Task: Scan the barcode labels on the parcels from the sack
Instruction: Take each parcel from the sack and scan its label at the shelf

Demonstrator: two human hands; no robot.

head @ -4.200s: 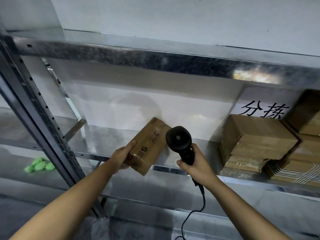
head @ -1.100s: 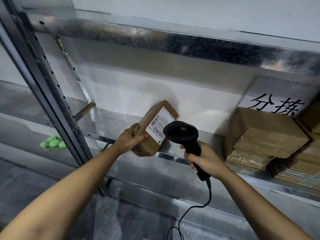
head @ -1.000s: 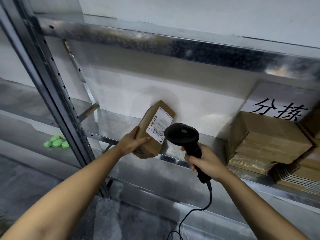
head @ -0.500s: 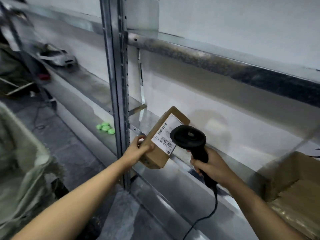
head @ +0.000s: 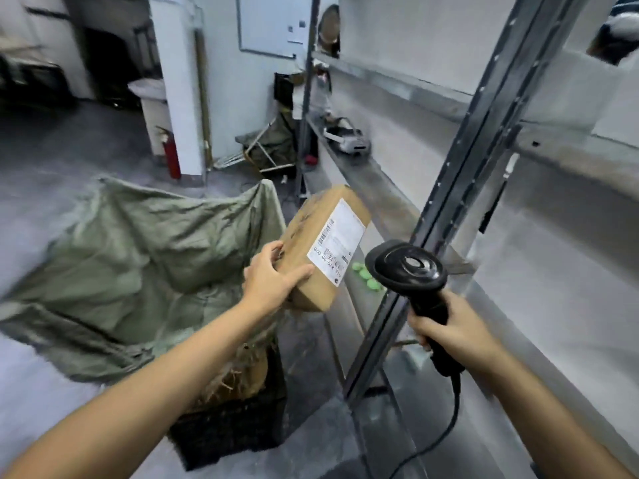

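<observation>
A grey warehouse floor and metal shelving (head: 408, 160) fill the frame. The green sack (head: 138, 264) gapes at left, its contents hidden, so how many parcels remain is unclear. Mid-frame, the left hand (head: 273, 281) has its fingers clamped on a brown parcel (head: 321, 247), label up. The right hand (head: 453, 333) is wrapped around the scanner (head: 411, 271), beside a shelf upright (head: 446, 209); the scan looks pending.

One parcel (head: 323, 248) with one label (head: 337, 242), one barcode scanner (head: 413, 281), one sack (head: 138, 271), three green caps (head: 366, 276) beyond the left hand (head: 271, 280).
</observation>
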